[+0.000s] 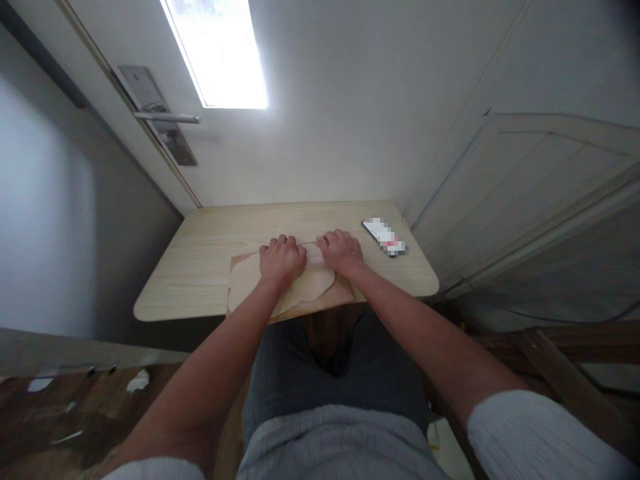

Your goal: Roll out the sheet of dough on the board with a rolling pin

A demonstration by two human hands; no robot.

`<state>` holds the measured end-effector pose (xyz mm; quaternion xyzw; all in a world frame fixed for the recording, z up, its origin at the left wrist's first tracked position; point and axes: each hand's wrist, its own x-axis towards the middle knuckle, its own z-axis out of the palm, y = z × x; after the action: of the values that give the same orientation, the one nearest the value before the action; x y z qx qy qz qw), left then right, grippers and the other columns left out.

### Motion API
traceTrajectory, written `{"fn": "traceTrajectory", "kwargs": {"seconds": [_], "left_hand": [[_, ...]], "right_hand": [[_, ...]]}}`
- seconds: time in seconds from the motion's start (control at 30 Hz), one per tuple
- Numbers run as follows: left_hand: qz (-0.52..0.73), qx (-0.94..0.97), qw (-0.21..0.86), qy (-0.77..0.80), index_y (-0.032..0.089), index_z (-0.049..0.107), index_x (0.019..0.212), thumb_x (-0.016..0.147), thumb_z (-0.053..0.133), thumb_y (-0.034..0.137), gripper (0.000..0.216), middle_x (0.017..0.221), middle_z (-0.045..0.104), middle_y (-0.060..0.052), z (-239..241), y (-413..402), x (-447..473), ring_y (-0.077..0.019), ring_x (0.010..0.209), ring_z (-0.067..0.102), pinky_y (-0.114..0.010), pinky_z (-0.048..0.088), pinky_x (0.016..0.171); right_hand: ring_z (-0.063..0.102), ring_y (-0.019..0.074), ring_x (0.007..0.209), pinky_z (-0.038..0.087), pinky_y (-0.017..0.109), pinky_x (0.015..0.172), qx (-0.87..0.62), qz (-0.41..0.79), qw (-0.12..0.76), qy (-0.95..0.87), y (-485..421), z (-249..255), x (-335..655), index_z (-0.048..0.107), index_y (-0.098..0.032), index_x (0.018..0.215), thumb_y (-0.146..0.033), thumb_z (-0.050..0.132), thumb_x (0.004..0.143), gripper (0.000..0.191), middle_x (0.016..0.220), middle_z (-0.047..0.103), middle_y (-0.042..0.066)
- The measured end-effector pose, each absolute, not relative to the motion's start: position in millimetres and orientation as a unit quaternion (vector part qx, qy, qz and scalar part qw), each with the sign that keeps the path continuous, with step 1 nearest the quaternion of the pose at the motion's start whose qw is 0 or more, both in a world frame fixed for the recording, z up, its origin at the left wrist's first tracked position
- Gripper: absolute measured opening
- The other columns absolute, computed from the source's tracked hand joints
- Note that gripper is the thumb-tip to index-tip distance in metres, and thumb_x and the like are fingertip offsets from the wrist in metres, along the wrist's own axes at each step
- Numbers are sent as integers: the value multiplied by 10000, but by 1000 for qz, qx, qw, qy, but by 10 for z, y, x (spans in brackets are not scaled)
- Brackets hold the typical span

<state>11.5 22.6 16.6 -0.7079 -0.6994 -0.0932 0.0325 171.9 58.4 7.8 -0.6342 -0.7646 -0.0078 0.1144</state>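
Note:
A flat pale round sheet, like dough or a flatbread (310, 283), lies on a brown paper or board (345, 293) near the front edge of a light wooden table (200, 260). My left hand (281, 259) rests on the sheet's far edge with fingers curled under, knuckles up. My right hand (341, 251) sits beside it, fingers likewise curled and pressing on the sheet's far right edge. Both hands seem to grip or fold that edge. What lies under the fingers is hidden.
A phone (384, 237) lies on the table's right side, just beyond my right hand. A white door with a metal handle (167, 118) stands at the back left. White cabinet panels (525, 193) are on the right. Scraps litter the wooden floor (75, 413).

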Motion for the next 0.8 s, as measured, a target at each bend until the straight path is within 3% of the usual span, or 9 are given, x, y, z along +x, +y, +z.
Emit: {"fn": "traceTrajectory", "kwargs": {"seconds": [0.3, 0.57, 0.8], "left_hand": [[-111, -706, 47, -698, 168, 654, 1112, 975, 279, 370, 448, 1171, 659, -151, 150, 141, 132, -305, 1116, 573, -469, 381, 954], [-118, -705, 54, -698, 170, 676, 1062, 976, 263, 356, 461, 1146, 680, -148, 109, 245, 99, -300, 1087, 596, -467, 388, 919], [-130, -703, 62, -697, 161, 681, 1030, 971, 249, 357, 478, 1093, 690, -149, 64, 364, 89, -312, 1041, 602, -485, 380, 909]], "right_hand": [[551, 265, 1080, 383, 386, 897, -648, -40, 170, -741, 355, 34, 1758, 631, -208, 1175, -491, 280, 1047, 469, 1188, 642, 114], [553, 257, 1094, 389, 394, 906, -601, -23, 114, -791, 440, 11, 1757, 611, -256, 1223, -464, 200, 1062, 488, 1262, 632, 85], [570, 292, 1101, 441, 433, 890, -620, -28, 90, -779, 599, 60, 1674, 595, -177, 1181, -405, 241, 1050, 441, 1204, 648, 137]]}}
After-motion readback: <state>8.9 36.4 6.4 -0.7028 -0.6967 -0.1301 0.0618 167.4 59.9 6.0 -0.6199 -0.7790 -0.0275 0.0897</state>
